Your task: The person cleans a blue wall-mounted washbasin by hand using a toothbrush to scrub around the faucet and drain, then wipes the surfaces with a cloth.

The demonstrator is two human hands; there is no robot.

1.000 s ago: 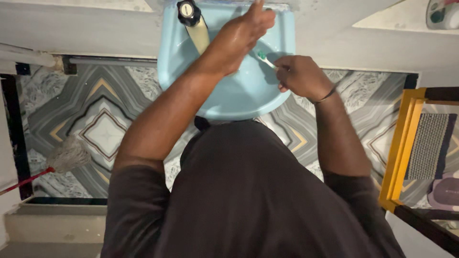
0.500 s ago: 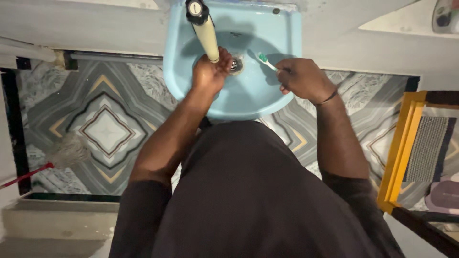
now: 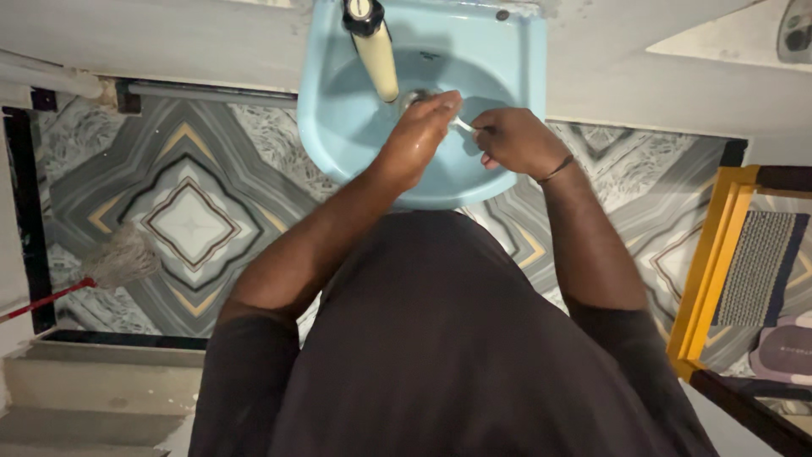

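Left hand [image 3: 420, 127] has moved off the tap [image 3: 375, 46] spout to the toothbrush [image 3: 461, 124], fingers pressed together over its head, brush pinched in closed right hand [image 3: 512, 140] above the blue sink [image 3: 338, 127] drain, so likely rinsing bristles; patterned tile floor [image 3: 190, 220] below sink, mop [image 3: 110, 267] left.

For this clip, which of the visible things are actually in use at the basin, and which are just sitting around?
In use:
- left hand, over the toothbrush's head
- right hand, gripping the toothbrush
- blue basin
- cream tap with its black knob

Lying about:
- mop on the patterned floor
- yellow frame at the right
- grey pipe along the wall
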